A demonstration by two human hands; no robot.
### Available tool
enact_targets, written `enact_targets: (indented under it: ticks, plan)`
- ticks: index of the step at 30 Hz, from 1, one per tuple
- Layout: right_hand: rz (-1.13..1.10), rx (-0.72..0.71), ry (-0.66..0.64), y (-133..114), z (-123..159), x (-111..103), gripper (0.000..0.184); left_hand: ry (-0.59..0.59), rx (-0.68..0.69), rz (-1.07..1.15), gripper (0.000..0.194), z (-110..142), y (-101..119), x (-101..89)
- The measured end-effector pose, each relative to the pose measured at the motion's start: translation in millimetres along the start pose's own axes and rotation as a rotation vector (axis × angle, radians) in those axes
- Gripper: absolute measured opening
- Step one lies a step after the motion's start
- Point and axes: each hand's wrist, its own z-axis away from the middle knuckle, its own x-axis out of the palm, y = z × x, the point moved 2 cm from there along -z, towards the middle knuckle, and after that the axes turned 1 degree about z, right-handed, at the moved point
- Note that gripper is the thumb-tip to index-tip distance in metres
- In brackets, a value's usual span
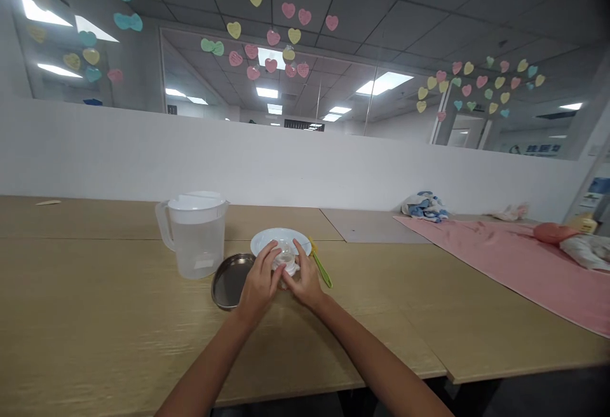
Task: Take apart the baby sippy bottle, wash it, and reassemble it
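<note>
My left hand (260, 277) and my right hand (305, 277) both grip a small clear plastic object with a white part at its base (286, 258). Its exact kind is hard to tell, and my fingers hide much of it. They hold it just above a white plate (267, 239), near the plate's front edge. To the right of my right hand lies a yellow-green spatula (320, 269). A round steel dish (232, 281) sits close to my left hand, and behind it stands a clear plastic measuring jug (193, 239) with water.
All this stands on a light wooden table (119, 321) with a seam across it. A white partition (286, 169) runs along the far side. To the right lie a pink cloth (476, 258), a crumpled blue-and-white cloth (424, 207) and a brown board (372, 226).
</note>
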Motion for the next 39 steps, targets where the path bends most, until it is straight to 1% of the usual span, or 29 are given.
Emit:
enact_targets:
  ticks: [3, 6, 9, 12, 16, 21, 25, 30, 34, 36, 39]
  plan:
    - [0.021, -0.035, 0.006, -1, 1, 1, 0.068, -0.126, -0.042, 0.034, 0.036, 3, 1, 4.6]
    - [0.042, -0.053, 0.004, 0, 1, 2, 0.066, -0.203, -0.091, 0.098, 0.042, 5, -1, 6.3]
    - [0.051, -0.057, 0.002, 1, 2, 2, 0.062, -0.205, -0.123, 0.145, 0.046, 6, -3, 7.4]
    - [0.015, -0.067, 0.011, 1, 3, 3, 0.057, -0.212, -0.146, 0.182, 0.049, 7, -4, 8.3]
    - [-0.059, -0.063, 0.084, 1, 5, 4, 0.056, -0.252, -0.163, 0.226, 0.048, 7, -4, 9.5]
    - [-0.060, -0.062, 0.154, 1, 6, 8, 0.053, -0.267, -0.161, 0.250, 0.046, 6, -9, 9.8]
    - [-0.064, -0.056, 0.175, 1, 5, 10, 0.052, -0.268, -0.154, 0.261, 0.046, 4, -12, 9.6]
    - [-0.051, -0.056, 0.151, -1, 2, 8, 0.052, -0.270, -0.138, 0.223, 0.046, 6, -11, 9.6]
    - [-0.068, -0.031, 0.110, -2, -2, 3, 0.052, -0.246, -0.049, 0.087, 0.050, 10, -12, 7.2]
    - [-0.111, -0.013, 0.104, -1, -4, 1, 0.051, -0.252, -0.022, 0.004, 0.057, 12, -14, 6.6]
    - [-0.167, 0.002, 0.089, 0, -3, 0, 0.050, -0.293, 0.007, -0.082, 0.073, 15, -15, 8.7]
